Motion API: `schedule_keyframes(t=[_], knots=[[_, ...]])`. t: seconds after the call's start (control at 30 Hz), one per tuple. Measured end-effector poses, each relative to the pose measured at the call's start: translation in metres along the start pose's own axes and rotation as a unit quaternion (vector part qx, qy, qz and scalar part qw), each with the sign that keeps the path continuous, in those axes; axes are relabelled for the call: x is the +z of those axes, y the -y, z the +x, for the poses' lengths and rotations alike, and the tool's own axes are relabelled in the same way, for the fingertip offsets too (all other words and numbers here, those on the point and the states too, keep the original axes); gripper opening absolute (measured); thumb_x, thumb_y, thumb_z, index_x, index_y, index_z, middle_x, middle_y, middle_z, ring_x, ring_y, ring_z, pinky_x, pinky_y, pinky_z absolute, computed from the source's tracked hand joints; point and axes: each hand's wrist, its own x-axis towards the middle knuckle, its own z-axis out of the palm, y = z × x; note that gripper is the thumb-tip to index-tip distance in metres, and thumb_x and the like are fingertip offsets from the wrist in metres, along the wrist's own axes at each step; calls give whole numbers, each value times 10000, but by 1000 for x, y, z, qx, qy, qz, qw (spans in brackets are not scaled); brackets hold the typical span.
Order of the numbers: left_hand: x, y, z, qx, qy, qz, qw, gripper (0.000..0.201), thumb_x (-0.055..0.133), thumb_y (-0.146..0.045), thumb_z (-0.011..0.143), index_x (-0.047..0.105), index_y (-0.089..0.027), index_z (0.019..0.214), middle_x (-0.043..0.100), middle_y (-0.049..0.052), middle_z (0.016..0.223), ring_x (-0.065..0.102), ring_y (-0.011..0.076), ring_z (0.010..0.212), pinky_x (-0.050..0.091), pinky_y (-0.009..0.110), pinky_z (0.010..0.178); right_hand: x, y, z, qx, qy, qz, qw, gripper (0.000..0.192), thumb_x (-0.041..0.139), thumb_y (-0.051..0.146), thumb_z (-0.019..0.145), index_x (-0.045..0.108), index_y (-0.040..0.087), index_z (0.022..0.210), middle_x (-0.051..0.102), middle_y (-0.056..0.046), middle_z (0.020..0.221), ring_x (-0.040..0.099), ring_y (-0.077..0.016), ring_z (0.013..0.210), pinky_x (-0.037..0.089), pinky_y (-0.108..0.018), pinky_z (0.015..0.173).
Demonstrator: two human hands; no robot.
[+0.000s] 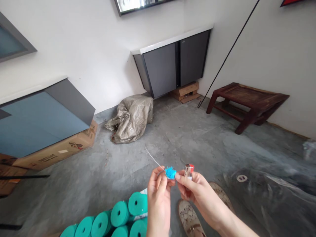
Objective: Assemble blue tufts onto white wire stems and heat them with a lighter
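My left hand (159, 194) is closed, with thumb and fingers pinching a small bright-blue tufted piece (170, 172) with short bristly strands. A thin, stiff white cord (153, 158) runs up and left from beside it. My right hand (196, 187) is curled round a lighter (189, 170) with a metal hood and a red button. The tips of its thumb and forefinger touch the right end of the blue piece. No flame shows. Most of the lighter's body is hidden in the palm.
Several teal rolls (119, 213) lie below left. A grey-brown sack (134, 118) sits by the wall, near a grey cabinet (160, 65). A wooden stool (247, 98) stands right, with dark plastic-wrapped goods (266, 197) below. My shoes (189, 215) are under my hands.
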Motion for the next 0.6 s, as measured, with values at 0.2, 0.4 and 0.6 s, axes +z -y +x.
schedule_keyframes(t=[0.2, 0.4, 0.6], knots=[[-1, 0, 0, 53, -8, 108, 993, 347, 686, -352, 683, 542, -165, 937, 604, 36, 840, 565, 123, 763, 453, 220, 700, 0, 3, -2, -3, -11, -31, 999, 394, 636, 441, 717, 411, 158, 561, 306, 59, 465, 224, -63, 467, 187, -244, 487], [2, 5, 1, 10, -15, -1, 1000, 306, 710, -307, 660, 556, -174, 887, 616, 26, 795, 584, 115, 729, 468, 220, 697, 0, 1, -1, 8, -3, 11, 1000, 373, 681, 439, 680, 463, 146, 602, 332, 63, 465, 233, -58, 463, 190, -235, 492], [7, 11, 0, -40, -27, -80, 996, 274, 724, -262, 646, 581, -189, 868, 642, 25, 739, 593, 103, 647, 461, 208, 632, -2, -2, 1, 19, 3, 27, 999, 363, 693, 441, 674, 506, 131, 642, 399, 40, 500, 283, -63, 479, 214, -234, 510]])
